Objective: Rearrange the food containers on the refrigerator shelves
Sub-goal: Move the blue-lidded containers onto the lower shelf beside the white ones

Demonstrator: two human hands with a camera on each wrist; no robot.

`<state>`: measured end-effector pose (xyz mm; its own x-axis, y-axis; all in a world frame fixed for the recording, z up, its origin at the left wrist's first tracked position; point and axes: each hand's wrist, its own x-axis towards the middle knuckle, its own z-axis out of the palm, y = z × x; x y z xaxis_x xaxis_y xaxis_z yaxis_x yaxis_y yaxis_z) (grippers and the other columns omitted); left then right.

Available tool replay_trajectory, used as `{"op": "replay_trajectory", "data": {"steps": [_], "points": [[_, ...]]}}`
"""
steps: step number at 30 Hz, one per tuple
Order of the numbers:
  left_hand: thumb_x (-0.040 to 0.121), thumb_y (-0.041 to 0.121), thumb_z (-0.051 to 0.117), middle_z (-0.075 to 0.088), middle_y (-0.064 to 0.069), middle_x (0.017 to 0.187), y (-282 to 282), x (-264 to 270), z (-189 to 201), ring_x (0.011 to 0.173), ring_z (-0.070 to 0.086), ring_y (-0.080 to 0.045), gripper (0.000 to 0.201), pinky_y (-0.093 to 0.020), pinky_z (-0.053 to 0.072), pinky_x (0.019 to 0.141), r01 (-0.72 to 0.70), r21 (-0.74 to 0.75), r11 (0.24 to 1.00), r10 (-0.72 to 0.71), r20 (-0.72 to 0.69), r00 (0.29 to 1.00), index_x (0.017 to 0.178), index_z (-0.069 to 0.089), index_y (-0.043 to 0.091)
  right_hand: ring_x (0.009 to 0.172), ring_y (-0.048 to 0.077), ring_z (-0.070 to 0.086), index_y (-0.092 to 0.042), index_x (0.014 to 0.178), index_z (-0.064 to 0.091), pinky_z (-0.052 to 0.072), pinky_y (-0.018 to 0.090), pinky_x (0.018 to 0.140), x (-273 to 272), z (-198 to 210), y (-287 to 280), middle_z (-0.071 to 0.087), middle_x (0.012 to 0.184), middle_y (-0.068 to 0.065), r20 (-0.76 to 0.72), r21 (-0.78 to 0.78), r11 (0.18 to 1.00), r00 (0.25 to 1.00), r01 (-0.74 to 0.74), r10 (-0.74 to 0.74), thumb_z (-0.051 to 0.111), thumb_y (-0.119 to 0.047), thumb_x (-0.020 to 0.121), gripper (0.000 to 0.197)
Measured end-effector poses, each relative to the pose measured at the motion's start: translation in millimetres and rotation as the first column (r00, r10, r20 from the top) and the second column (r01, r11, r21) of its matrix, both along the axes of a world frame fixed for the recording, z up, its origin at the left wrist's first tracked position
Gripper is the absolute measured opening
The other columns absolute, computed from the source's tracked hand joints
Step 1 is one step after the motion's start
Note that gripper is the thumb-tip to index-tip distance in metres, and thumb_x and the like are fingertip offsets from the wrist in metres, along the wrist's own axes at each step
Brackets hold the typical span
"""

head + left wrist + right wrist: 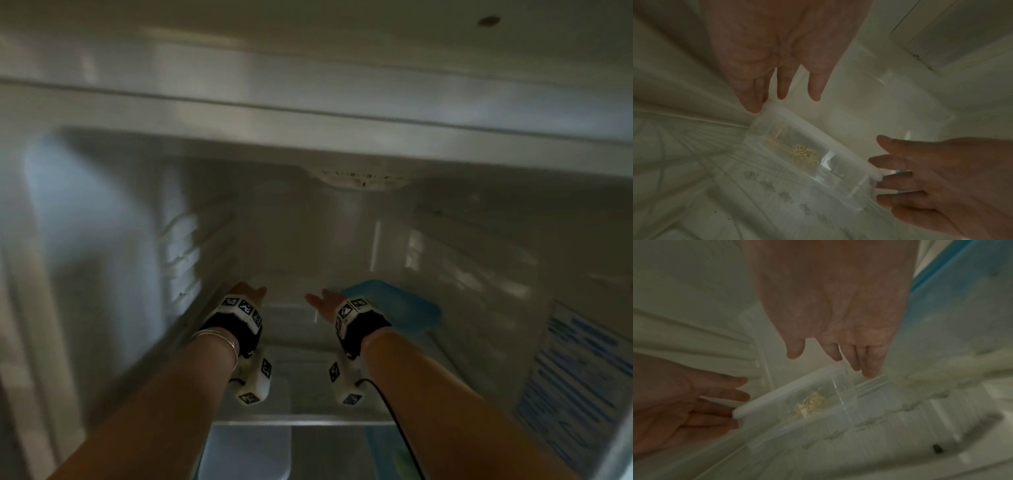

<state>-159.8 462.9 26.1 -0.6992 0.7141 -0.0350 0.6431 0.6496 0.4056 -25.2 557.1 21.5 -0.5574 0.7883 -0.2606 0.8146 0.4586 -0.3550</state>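
A clear container point(797, 146) with a white lid and a little pale noodle food inside sits on the glass shelf point(301, 419), faint between my hands in the head view point(291, 313). My left hand point(248, 293) point(785, 95) has straight fingers, with a fingertip at the container's left end. On the other side, my right hand point(323, 301) point(830, 360) is also straight-fingered, its fingertips at the lid's right end. Neither hand curls round it. A blue-lidded container point(404, 308) point(962, 296) stands just right of my right hand.
The fridge's ribbed left wall point(181, 260) and right wall point(479, 274) close in the shelf. On the shelf below are a clear tub point(246, 452) and a blue-green one point(387, 455). A printed label point(579, 394) is on the right.
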Motion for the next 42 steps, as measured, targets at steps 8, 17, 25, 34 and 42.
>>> {"op": "replay_trajectory", "data": {"steps": [8,17,25,34,42], "points": [[0.097,0.036,0.044,0.020,-0.013,0.158,-8.6,2.6,0.9,0.146,0.021,-0.026,0.064,-0.028,0.016,0.118,0.005,-0.014,1.000,-0.003,0.127,0.992,0.148,0.025,0.004,0.148,0.027,0.012,-0.009,0.152,0.005,0.013,0.035,0.121,-3.5,-4.2,3.2,0.006,0.161,0.010,-0.008,-0.036,0.999,1.000,0.000,0.000,0.017,-0.055,0.098,0.072],[0.093,0.034,0.051,0.025,-0.010,0.157,-47.1,27.9,4.1,0.145,0.027,-0.023,0.064,-0.026,0.022,0.119,0.039,0.112,0.993,-0.045,0.043,0.998,0.149,0.025,0.018,0.135,0.018,0.034,-0.010,0.152,0.016,0.029,0.029,0.109,24.4,4.9,-34.4,0.018,0.159,0.010,0.011,0.003,1.000,1.000,0.014,-0.014,0.018,-0.057,0.096,0.073],[0.092,0.024,0.055,0.053,-0.019,0.137,-78.4,38.2,-8.2,0.126,0.052,-0.031,0.047,-0.032,0.044,0.100,-0.059,0.162,0.985,0.022,0.224,0.974,0.131,0.051,-0.002,0.146,0.026,0.022,-0.008,0.151,0.017,0.019,0.035,0.120,55.1,-4.0,-71.3,0.015,0.160,0.009,-0.043,0.068,0.997,0.999,0.025,-0.022,0.027,-0.049,0.099,0.067],[0.089,0.027,0.058,0.054,-0.020,0.136,-104.2,50.1,-15.0,0.124,0.053,-0.034,0.053,-0.038,0.043,0.106,-0.113,0.239,0.964,0.015,0.379,0.925,0.132,0.049,-0.002,0.144,0.029,0.026,-0.013,0.152,0.006,0.024,0.040,0.118,76.6,-15.9,-89.9,0.016,0.160,0.010,-0.202,-0.031,0.984,0.963,0.173,-0.176,0.036,-0.047,0.097,0.072],[0.092,0.027,0.055,0.035,-0.016,0.152,-89.6,54.4,-10.8,0.139,0.036,-0.031,0.062,-0.035,0.030,0.115,-0.097,0.252,0.963,-0.005,0.374,0.928,0.144,0.033,0.003,0.143,0.034,0.026,-0.012,0.152,0.010,0.030,0.045,0.113,70.6,-25.6,-88.0,0.012,0.158,0.017,-0.260,0.004,0.950,0.917,0.314,-0.302,0.046,-0.054,0.091,0.082]]}}
